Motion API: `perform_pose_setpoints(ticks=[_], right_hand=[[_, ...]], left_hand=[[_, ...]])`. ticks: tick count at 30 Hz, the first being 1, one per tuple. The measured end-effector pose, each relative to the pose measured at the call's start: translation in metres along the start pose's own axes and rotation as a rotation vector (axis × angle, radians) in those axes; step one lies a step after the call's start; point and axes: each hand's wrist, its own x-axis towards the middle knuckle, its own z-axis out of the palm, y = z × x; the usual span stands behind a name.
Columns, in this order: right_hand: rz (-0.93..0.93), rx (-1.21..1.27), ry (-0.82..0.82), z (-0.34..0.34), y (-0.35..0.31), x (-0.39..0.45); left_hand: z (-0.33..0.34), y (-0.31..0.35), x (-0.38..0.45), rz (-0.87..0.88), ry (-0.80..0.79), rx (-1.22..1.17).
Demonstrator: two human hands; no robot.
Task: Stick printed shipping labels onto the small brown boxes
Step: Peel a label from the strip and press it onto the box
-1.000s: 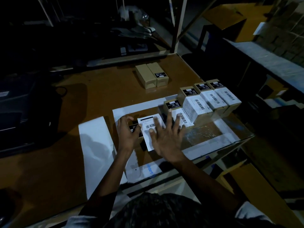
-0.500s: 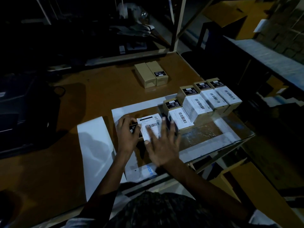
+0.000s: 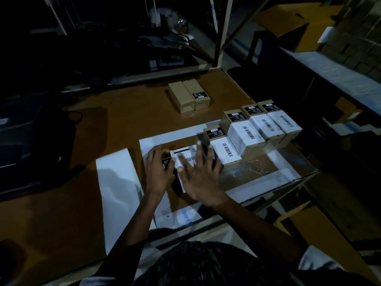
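Looking like a dim warehouse packing station: small brown boxes (image 3: 243, 133) carrying barcode shipping labels (image 3: 245, 134) lining up on a brown counter (image 3: 123, 120), metal shelving posts (image 3: 221, 32) standing behind, big cardboard cartons (image 3: 288, 19) piling up at the right.

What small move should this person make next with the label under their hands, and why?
Probably sweep the flat right hand across the label once more to press it down. The left hand grips the box's end, steadying it, and the label's near edge seems to overhang the box, so it likely needs folding down before the box joins the labelled row.
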Motion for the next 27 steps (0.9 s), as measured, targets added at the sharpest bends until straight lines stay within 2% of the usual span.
perform_pose_setpoints(ticks=[2, 4, 8, 10, 13, 15, 19, 27], right_hand=[[-0.048, -0.005, -0.014, -0.001, -0.003, 0.009], [-0.021, -0.031, -0.001, -0.004, 0.002, 0.018], [0.064, -0.056, 0.005, -0.015, 0.020, 0.033], [0.016, -0.038, 0.132, -0.022, 0.024, 0.038], [-0.102, 0.157, 0.255, -0.034, 0.032, 0.044], [-0.180, 0.277, 0.219, -0.036, 0.035, 0.053], [-0.298, 0.357, 0.110, -0.027, 0.038, 0.074], [-0.235, 0.348, -0.102, -0.034, 0.044, 0.094]], left_hand=[[-0.003, 0.006, -0.002, 0.008, 0.020, -0.033], [-0.004, 0.009, -0.004, 0.000, 0.016, -0.022], [-0.003, 0.011, -0.004, -0.035, -0.036, 0.148], [-0.004, 0.016, -0.002, -0.039, -0.044, 0.244], [-0.004, 0.027, 0.008, -0.038, -0.045, 0.259], [-0.002, 0.031, 0.016, 0.006, -0.067, 0.215], [0.009, 0.027, 0.021, 0.062, -0.125, 0.233], [0.010, 0.022, 0.023, 0.000, -0.109, 0.295]])
